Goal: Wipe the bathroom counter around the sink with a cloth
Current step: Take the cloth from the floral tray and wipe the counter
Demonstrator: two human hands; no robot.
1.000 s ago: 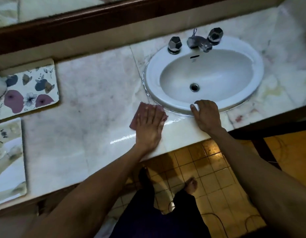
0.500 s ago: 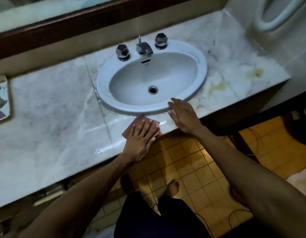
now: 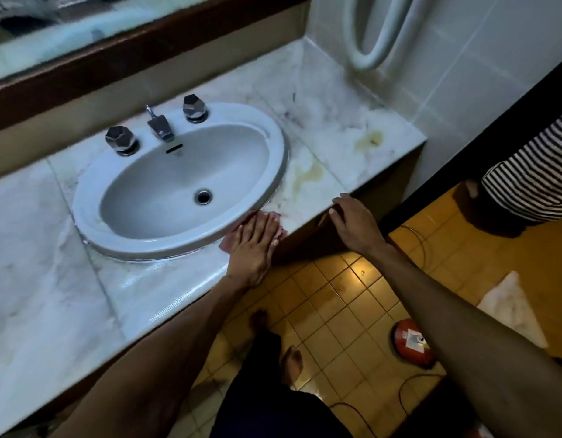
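Note:
A white oval sink (image 3: 83,216) is set into a pale marble counter (image 3: 36,263). My left hand (image 3: 254,245) lies flat, palm down, pressing a pink cloth (image 3: 275,216) onto the counter at the sink's front right rim. Only the cloth's edges show around my fingers. My right hand (image 3: 355,222) rests with spread fingers on the counter's front edge, to the right of the cloth, holding nothing. Yellowish stains (image 3: 308,175) mark the marble right of the sink. A wet streak (image 3: 166,279) shines in front of the sink.
A chrome tap (image 3: 161,126) and two faceted knobs stand behind the basin, under a wood-framed mirror (image 3: 115,58). A white wall fixture (image 3: 368,36) hangs at the right. A person in a striped garment (image 3: 532,178) stands at the right. A red round object (image 3: 412,341) lies on the yellow tiled floor.
My left hand has slid the cloth rightward along the counter's front, from the sink's left front to its right front. My right hand shifted right, off the sink rim onto the counter edge.

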